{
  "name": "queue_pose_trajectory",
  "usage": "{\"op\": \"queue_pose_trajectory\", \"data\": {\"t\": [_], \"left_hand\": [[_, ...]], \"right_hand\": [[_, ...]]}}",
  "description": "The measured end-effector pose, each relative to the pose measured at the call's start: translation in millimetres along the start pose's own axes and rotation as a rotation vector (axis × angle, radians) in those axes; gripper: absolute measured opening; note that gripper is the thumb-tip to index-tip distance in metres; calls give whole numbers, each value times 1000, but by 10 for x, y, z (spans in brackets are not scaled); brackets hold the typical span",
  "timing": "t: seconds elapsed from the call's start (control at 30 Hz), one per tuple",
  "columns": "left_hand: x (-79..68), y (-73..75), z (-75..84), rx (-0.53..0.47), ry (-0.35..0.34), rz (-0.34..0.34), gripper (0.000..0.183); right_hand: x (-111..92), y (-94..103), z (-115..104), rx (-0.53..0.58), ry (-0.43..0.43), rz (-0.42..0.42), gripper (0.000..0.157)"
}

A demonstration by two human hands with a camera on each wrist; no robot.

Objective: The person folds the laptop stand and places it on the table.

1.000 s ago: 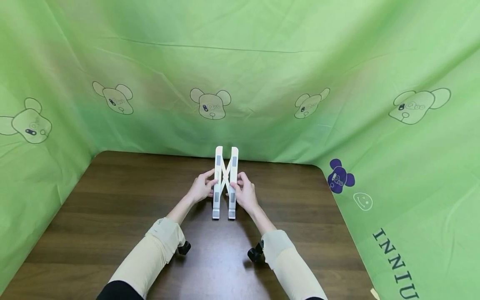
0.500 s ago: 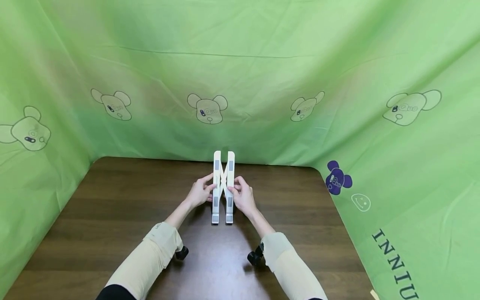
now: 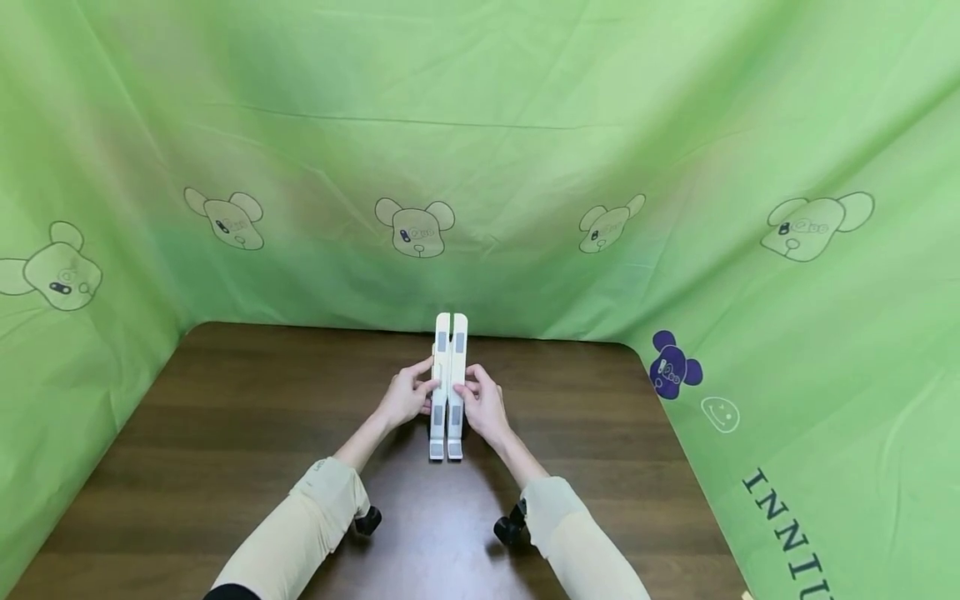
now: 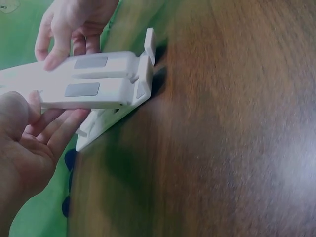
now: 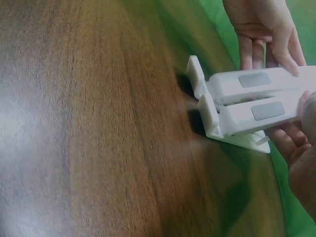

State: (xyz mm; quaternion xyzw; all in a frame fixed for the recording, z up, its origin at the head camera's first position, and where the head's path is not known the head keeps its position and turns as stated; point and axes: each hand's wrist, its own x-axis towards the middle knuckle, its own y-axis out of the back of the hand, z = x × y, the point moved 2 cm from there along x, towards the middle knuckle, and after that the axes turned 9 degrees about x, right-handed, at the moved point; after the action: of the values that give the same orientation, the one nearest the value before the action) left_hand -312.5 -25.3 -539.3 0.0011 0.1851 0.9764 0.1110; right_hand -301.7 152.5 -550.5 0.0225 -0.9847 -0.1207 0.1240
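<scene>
The white stand [image 3: 457,371] sits toward 7 o'clock of the head view's centre, its two bars side by side with a narrow gap and running from 12 to 6 o'clock. The left hand [image 3: 405,396] grasps it from 9 o'clock, the right hand [image 3: 483,408] from 3 o'clock. Each thumb lies on the upper face of a bar.

The head view shows the full length of both bars, with two grey patches [image 3: 460,342] on each. The left wrist view adds the left hand's fingers curled beneath the nearer bar, the raised lips [image 4: 150,45] at the bar ends, and a slanting lower frame [image 4: 106,129]; the head view hides this frame. The right wrist view shows the right hand's fingers likewise curled under its bar. Contact between stand and table cannot be determined.

The table [image 3: 262,417] is brown with wood grain and carries a bright reflection at 6 o'clock of the stand. Green cloth [image 3: 480,83] hangs behind the table and at both sides, printed with outlined animal heads [image 3: 418,232]. From the stand, a purple figure [image 3: 671,367] appears at 3 o'clock and dark letters [image 3: 787,533] at 4 o'clock.
</scene>
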Motion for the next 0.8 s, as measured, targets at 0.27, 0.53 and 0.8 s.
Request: {"op": "queue_pose_trajectory", "data": {"t": [0.27,0.53,0.8], "left_hand": [[-20,-20,-15,-20,-4,13,58],[1,-5,-37,-24,-15,2,58],[-2,-10,-46,-16,9,-7,59]], "right_hand": [[5,-52,13,2,25,-15,14],[9,-63,15,-9,16,-19,16],[-1,-50,3,2,8,-43,17]]}}
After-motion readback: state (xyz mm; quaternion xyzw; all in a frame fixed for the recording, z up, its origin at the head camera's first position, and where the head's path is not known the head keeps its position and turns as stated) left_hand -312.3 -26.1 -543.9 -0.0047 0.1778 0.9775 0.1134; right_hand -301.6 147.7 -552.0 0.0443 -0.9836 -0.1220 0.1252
